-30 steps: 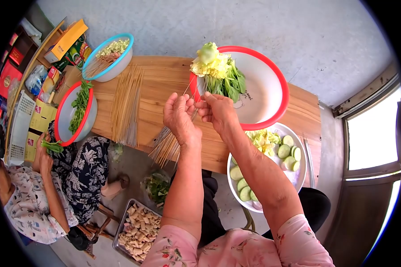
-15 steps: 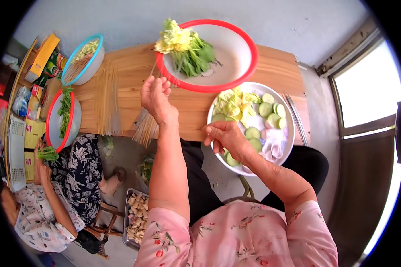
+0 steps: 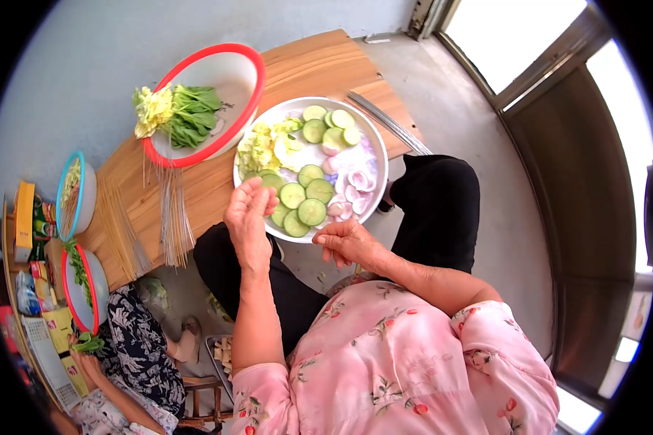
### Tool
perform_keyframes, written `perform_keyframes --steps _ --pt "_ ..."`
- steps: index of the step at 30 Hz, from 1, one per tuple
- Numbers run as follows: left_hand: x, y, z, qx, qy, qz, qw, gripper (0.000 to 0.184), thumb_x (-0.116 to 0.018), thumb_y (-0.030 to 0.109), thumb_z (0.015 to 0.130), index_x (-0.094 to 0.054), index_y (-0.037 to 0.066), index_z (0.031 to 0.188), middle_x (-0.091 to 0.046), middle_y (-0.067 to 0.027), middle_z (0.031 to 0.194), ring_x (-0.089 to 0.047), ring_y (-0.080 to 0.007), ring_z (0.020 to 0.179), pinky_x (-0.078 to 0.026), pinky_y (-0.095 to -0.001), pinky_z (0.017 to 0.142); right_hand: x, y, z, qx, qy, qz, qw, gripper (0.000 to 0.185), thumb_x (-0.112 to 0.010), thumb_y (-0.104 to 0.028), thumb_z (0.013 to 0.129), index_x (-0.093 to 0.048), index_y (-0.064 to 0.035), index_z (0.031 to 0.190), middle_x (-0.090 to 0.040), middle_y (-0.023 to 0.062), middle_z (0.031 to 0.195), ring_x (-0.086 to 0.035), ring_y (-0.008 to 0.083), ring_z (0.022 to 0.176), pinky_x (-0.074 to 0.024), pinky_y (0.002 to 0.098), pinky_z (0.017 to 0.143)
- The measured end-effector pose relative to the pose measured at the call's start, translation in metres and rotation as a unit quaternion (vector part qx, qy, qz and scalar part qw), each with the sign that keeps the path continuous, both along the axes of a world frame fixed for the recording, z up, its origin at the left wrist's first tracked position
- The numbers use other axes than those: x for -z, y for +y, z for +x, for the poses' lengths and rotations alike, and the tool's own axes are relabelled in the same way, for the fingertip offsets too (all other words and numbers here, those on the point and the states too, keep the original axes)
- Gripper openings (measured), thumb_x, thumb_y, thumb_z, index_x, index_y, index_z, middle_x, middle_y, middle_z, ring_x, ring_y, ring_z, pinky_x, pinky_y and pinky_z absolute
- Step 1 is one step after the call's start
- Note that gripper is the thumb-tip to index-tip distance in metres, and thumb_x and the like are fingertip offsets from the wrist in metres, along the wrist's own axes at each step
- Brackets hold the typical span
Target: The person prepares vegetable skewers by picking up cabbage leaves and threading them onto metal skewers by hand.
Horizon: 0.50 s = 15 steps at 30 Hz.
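Note:
My left hand (image 3: 248,223) is at the left rim of a white plate (image 3: 375,196), thumb and fingers pinched together near the cucumber slices (image 3: 292,196). By the plate's near rim is my right hand (image 3: 350,243), its fingers curled in to the thumb. Anything held in either hand is too thin or hidden to make out. Yellow-green leaves (image 3: 265,145) and sliced onion-like pieces (image 3: 357,181) share the plate with the cucumber.
Behind on the wooden table (image 3: 305,61) stands a red-rimmed bowl (image 3: 260,80) with leafy greens (image 3: 194,116). Bundles of thin skewers (image 3: 173,217) lie left, metal rods (image 3: 388,122) right. Another person's hand (image 3: 87,346) holds greens beside a second red-rimmed bowl (image 3: 98,279).
The view has swung right, so the table and bowls appear further left. My left hand has come from beside the skewers to the plate's edge. Both hands stay pinched.

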State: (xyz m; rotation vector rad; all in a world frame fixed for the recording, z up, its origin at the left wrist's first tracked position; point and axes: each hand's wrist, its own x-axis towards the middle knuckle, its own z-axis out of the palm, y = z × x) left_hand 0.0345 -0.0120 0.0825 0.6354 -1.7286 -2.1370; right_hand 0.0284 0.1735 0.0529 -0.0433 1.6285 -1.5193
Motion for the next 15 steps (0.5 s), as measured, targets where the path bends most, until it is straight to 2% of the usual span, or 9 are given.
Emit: perform_keyframes --steps 3,5,6,8,15 --pt "0.030 0.022 0.014 0.070 -0.034 -0.039 0.996 0.021 -0.057 0.007 0.084 -0.057 -0.003 0.103 -0.063 -0.0055 0.080 -0.057 -0.0094 0.067 -0.044 -0.0209 0.061 0.011 0.016 0.001 0.025 -0.005 -0.001 1.000 0.018 -0.055 -0.019 0.089 -0.063 -0.0037 0.091 -0.059 0.0003 0.062 -0.047 0.0059 0.042 -0.0360 0.0204 0.038" --pt "0.044 0.026 0.015 0.086 -0.049 -0.075 0.992 0.021 -0.057 0.006 0.083 -0.058 -0.003 0.102 -0.063 -0.0056 0.079 -0.057 -0.0094 0.066 -0.043 -0.0208 0.059 0.017 0.025 0.000 0.084 -0.013 0.018 0.996 0.018 -0.055 -0.019 0.088 -0.063 -0.0030 0.091 -0.060 0.0009 0.062 -0.049 0.0059 0.043 -0.0363 0.0204 0.038" --pt "0.051 0.025 0.015 0.101 -0.061 -0.095 0.988 0.022 -0.056 0.007 0.084 -0.057 -0.003 0.104 -0.063 -0.0059 0.080 -0.057 -0.0091 0.067 -0.043 -0.0202 0.060 0.024 0.028 -0.001 0.107 0.000 0.017 0.994 0.019 -0.055 -0.018 0.090 -0.064 -0.0019 0.095 -0.061 0.0024 0.063 -0.048 0.0061 0.040 -0.0355 0.0205 0.034" --pt "0.056 0.022 0.012 0.118 -0.084 -0.131 0.981 0.024 -0.054 0.008 0.085 -0.056 -0.003 0.106 -0.064 -0.0062 0.082 -0.058 -0.0088 0.068 -0.043 -0.0200 0.060 0.025 0.037 -0.005 0.129 0.001 0.011 0.992 0.020 -0.055 -0.018 0.090 -0.064 -0.0015 0.095 -0.061 0.0028 0.064 -0.049 0.0069 0.042 -0.0368 0.0207 0.036" --pt "0.060 0.015 0.009 0.103 -0.098 -0.111 0.984 0.025 -0.055 0.008 0.083 -0.056 -0.003 0.105 -0.064 -0.0071 0.082 -0.057 -0.0093 0.066 -0.043 -0.0208 0.058 0.027 0.047 -0.007 0.159 0.004 0.009 0.987 0.020 -0.055 -0.019 0.089 -0.063 -0.0012 0.094 -0.060 0.0031 0.064 -0.052 0.0084 0.046 -0.0368 0.0223 0.038"
